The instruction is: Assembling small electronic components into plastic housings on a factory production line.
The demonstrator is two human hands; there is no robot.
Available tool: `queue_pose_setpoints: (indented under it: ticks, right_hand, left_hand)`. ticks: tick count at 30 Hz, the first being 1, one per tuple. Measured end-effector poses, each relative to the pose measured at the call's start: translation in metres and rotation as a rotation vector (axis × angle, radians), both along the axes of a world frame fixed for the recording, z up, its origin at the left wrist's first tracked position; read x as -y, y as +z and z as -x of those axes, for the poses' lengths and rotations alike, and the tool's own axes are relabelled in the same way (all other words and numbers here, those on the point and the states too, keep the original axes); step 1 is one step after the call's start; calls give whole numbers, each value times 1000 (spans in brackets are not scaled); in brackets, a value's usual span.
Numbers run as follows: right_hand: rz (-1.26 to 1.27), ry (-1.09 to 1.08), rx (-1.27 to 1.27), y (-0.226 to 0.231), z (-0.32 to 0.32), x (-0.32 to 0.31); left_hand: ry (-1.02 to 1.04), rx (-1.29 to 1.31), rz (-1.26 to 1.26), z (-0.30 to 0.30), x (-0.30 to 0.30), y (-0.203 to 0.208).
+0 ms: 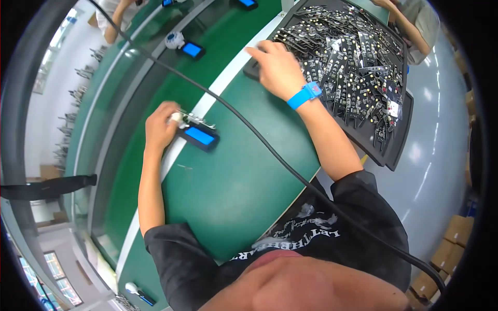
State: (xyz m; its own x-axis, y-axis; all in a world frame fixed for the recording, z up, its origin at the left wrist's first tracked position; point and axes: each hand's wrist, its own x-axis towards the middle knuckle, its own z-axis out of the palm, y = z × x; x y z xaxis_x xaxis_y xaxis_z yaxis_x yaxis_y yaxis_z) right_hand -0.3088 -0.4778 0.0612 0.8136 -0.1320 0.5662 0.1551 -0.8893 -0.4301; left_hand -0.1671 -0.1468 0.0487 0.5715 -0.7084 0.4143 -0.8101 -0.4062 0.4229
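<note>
My left hand (161, 126) is closed at the white rounded end (177, 118) of a small device. Next to that end are the device's black casing with a lit blue screen (199, 136) and a strip of circuit board with metal parts (202, 121). It sits over the light edge strip of the green worktable (233, 171). My right hand (280, 67), with a blue band at the wrist, hovers by the left edge of a black tray (358, 142). Its fingers are bent and somewhat apart, with nothing visible in them. Many small black circuit boards (353, 67) are heaped in the tray.
A black cable (244, 122) crosses the view diagonally above the table. On the green conveyor belt (218, 57) stands another white-ended device with a blue screen (192, 50). Other people's arms (410, 26) show at the top. Cardboard boxes (451, 243) stand on the right.
</note>
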Motion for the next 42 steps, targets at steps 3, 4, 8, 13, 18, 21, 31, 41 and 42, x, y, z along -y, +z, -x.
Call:
queue_pose_setpoints:
  ticks: [3,4,8,13,18,21,31,41,42]
  right_hand:
    - [174,-372,-227,-8,6,21]
    - [127,-365,-231,-8,3,20]
    - [48,-364,-259,-12,-1,14]
    - [83,-410,-268,-9,-2,14]
    - [-78,-403,-100,1,-6,7]
    - [-79,-368,-56,-13,-9,11]
    - [21,-350,-256,-6,-3,2]
    - [-48,-85,-271,15,24,-57]
    - [2,-29,-339,15,25,-65]
  left_hand:
    - [565,-79,-205,-63,-52,-14]
    - [662,-123,-117,-101,-88,-22]
    - [811,-769,756,-193,-173,-19]
    - [823,-500,421,-221,-114,-10]
    - [591,-358,-47,-243,28,-44]
    - [734,-112,-312,-224,100,-40]
    - [354,-733,403,-71,78,-30]
    - [184,-384,330,68,3,-25]
    - [157,-427,319,70,4,-21]
